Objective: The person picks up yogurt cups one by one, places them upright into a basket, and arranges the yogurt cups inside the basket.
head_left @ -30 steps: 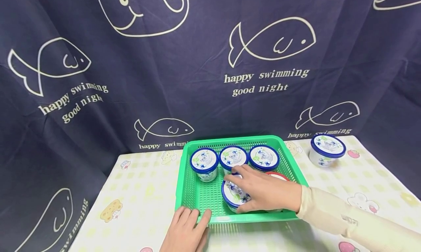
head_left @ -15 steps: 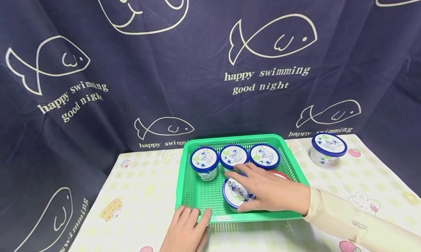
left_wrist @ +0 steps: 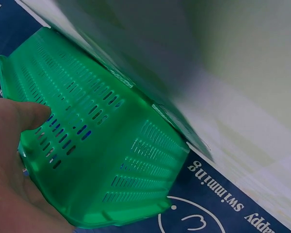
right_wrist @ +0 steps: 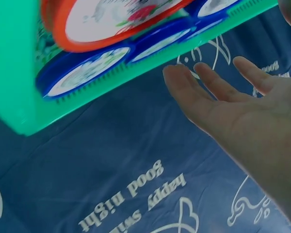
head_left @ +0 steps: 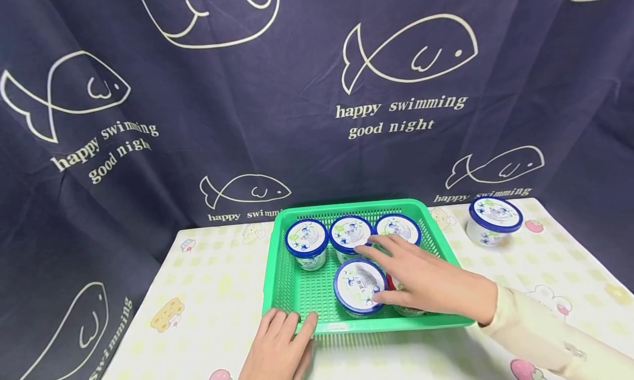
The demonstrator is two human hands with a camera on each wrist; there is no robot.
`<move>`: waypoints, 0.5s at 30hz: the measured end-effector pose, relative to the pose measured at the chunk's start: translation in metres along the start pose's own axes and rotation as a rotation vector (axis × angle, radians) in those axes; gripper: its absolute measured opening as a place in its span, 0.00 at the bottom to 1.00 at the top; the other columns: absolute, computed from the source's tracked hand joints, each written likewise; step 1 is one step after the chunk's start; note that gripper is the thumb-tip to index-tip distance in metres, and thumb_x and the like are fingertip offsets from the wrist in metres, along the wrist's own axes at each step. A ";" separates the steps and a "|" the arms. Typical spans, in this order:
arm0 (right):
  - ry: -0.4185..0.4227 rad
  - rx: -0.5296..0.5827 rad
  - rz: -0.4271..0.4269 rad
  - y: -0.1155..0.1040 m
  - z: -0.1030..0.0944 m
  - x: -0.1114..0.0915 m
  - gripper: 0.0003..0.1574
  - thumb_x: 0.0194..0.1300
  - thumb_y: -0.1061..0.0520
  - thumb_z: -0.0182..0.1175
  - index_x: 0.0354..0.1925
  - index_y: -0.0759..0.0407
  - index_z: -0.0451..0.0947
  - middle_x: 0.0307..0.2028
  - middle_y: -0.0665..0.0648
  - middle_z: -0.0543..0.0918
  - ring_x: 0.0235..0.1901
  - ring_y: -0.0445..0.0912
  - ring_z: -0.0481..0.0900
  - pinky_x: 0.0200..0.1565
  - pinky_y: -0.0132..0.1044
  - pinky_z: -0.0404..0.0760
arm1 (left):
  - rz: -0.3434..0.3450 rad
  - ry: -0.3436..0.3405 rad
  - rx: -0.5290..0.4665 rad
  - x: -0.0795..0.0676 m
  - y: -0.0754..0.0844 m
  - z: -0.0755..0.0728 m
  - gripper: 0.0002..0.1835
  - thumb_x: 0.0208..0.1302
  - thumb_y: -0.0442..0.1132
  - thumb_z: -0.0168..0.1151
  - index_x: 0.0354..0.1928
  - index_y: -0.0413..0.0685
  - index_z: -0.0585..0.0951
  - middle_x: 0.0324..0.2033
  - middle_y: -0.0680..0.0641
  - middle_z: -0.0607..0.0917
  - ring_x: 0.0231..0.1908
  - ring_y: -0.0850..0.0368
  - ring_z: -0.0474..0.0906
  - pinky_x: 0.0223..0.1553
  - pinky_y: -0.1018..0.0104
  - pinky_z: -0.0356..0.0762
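A green plastic basket holds several paper tubs. Three blue-lidded tubs line its back: left, middle and right. Another blue-lidded tub stands in front of them. A red-lidded tub is beside it, mostly hidden under my right hand in the head view. My right hand hovers over these tubs with fingers extended and apart, gripping nothing. My left hand grips the basket's front left rim, fingers over the edge and thumb against the outer wall in the left wrist view.
One more blue-lidded tub stands on the table right of the basket. A pale checked tablecloth with cartoon prints covers the table. Behind it hangs a dark blue curtain with fish drawings.
My right hand has lifted off the front blue-lidded tub and moved right, uncovering its lid. My left hand stays on the basket rim. The head view has tilted slightly.
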State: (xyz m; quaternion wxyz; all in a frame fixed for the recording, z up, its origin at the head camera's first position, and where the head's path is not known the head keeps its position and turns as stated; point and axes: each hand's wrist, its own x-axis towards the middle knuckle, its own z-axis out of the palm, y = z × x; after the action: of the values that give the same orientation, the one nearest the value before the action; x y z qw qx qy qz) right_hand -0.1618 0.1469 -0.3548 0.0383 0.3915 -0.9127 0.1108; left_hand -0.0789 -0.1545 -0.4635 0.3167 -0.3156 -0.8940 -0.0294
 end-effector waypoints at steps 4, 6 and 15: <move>0.044 0.002 0.019 0.010 -0.005 -0.006 0.48 0.62 0.34 0.66 0.73 0.50 0.63 0.67 0.56 0.68 0.66 0.51 0.66 0.62 0.52 0.73 | -0.002 -0.008 -0.005 0.001 0.000 0.000 0.23 0.77 0.49 0.32 0.52 0.54 0.79 0.31 0.53 0.74 0.33 0.53 0.68 0.46 0.54 0.70; 0.070 0.006 0.026 0.015 -0.008 -0.008 0.48 0.61 0.35 0.66 0.73 0.50 0.63 0.66 0.56 0.68 0.66 0.51 0.65 0.61 0.52 0.74 | -0.002 -0.010 -0.007 0.001 0.000 -0.001 0.24 0.77 0.49 0.31 0.53 0.54 0.79 0.31 0.53 0.74 0.33 0.53 0.67 0.46 0.54 0.71; 0.163 0.039 0.068 0.039 -0.019 -0.023 0.46 0.62 0.40 0.68 0.72 0.52 0.64 0.65 0.59 0.69 0.65 0.55 0.66 0.62 0.59 0.70 | -0.007 -0.015 -0.039 0.003 0.000 -0.003 0.22 0.77 0.49 0.34 0.53 0.53 0.79 0.31 0.53 0.73 0.33 0.53 0.67 0.45 0.54 0.70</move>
State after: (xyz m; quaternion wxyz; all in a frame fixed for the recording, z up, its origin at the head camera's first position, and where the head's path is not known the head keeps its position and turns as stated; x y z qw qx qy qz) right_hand -0.1744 0.1938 -0.3470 0.1010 0.3508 -0.9170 0.1610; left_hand -0.0794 -0.1538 -0.4596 0.3037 -0.3187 -0.8967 -0.0459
